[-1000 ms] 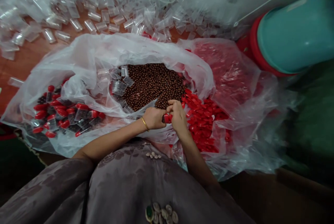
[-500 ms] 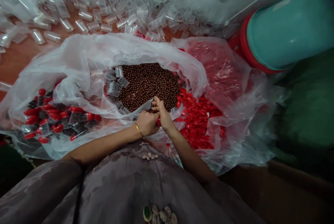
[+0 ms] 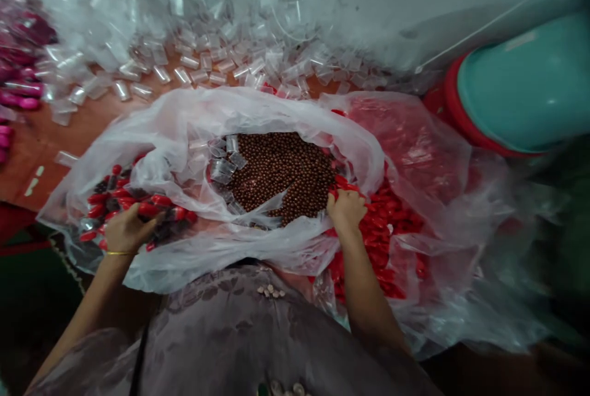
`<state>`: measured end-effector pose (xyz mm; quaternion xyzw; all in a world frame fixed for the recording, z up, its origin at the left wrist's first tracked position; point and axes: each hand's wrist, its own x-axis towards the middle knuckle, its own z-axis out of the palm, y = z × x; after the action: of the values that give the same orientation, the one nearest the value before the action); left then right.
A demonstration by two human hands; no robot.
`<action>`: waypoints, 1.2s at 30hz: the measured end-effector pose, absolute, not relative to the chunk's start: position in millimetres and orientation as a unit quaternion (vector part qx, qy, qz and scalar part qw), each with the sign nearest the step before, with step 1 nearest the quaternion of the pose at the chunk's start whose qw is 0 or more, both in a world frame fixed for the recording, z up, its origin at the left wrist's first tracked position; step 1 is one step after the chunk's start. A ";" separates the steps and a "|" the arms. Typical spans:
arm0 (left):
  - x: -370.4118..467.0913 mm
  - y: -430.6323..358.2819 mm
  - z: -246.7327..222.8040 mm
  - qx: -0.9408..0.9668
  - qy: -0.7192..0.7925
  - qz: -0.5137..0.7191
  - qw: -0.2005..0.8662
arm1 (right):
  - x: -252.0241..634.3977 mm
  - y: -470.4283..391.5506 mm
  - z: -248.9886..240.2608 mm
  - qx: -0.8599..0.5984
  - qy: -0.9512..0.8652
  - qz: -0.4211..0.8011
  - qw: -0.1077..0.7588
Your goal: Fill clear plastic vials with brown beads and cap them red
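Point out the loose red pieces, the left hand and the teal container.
Loose red pieces (image 3: 378, 241): head view, middle of the pile.
Left hand (image 3: 125, 229): head view, back of the hand.
Teal container (image 3: 525, 91): head view, side wall.

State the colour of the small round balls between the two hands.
The small round balls are dark brown with a glossy look, best seen in the head view.

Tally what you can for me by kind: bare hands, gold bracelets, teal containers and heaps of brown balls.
Bare hands: 2 (left hand, right hand)
Gold bracelet: 1
Teal container: 1
Heap of brown balls: 1
Total: 5
The single balls are too many and too small to count.
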<state>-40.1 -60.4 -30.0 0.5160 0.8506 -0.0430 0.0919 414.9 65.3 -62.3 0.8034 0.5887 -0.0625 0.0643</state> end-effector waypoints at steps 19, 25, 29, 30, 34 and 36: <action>110.9 122.7 -67.6 0.789 0.583 -0.055 0.187 | 388.2 30.0 -119.2 0.762 0.625 -0.149 -0.084; 141.9 139.5 -86.4 0.653 0.646 -0.061 0.392 | 390.6 30.2 -126.3 0.761 0.627 -0.132 -0.105; 175.4 160.3 -106.8 0.603 0.693 -0.004 0.395 | 389.4 30.5 -129.9 0.763 0.621 -0.129 -0.123; 184.9 165.6 -111.8 0.593 0.704 0.023 0.390 | 389.2 30.9 -130.3 0.764 0.619 -0.131 -0.127; 214.5 178.6 -128.6 0.514 0.701 0.195 0.454 | 390.2 32.5 -129.8 0.766 0.607 -0.158 -0.143; 218.5 177.9 -132.5 0.462 0.648 0.294 0.530 | 391.7 32.7 -128.1 0.766 0.589 -0.195 -0.165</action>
<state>218.5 177.9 -132.5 0.4616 0.6477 0.2936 0.5302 391.7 32.7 -128.1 0.7665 0.5893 -0.1945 -0.1654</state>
